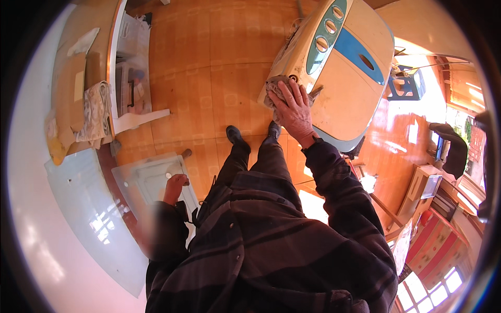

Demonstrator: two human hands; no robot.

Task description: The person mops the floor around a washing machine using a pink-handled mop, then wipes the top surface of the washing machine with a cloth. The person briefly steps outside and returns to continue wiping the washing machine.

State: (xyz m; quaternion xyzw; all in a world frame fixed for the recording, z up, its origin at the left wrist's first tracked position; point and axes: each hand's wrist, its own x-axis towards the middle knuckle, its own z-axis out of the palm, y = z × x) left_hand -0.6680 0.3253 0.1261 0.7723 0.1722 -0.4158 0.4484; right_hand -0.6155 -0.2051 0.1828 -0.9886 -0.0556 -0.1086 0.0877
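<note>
My right hand (pixel 295 107) presses a crumpled grey-brown cloth (pixel 272 94) against the corner of a washing machine (pixel 357 86). Its fingers lie over the cloth, which bunches out on both sides of the hand. The machine is cream, with a blue-green strip of several round knobs (pixel 330 26) and a blue panel on its top. My left hand (pixel 176 187) hangs by my side with its fingers curled in, and nothing shows in it. Below that hand is a pale, see-through-looking low table (pixel 141 175).
On the left, a wooden shelf (pixel 68 57) bears a patterned cloth (pixel 96 112) and cardboard; plastic bins (pixel 130 86) stand beneath it. A pale glass panel (pixel 99 208) lies at lower left. A blue plastic stool (pixel 407 86) stands beyond the machine. Wooden furniture (pixel 422 185) is at right.
</note>
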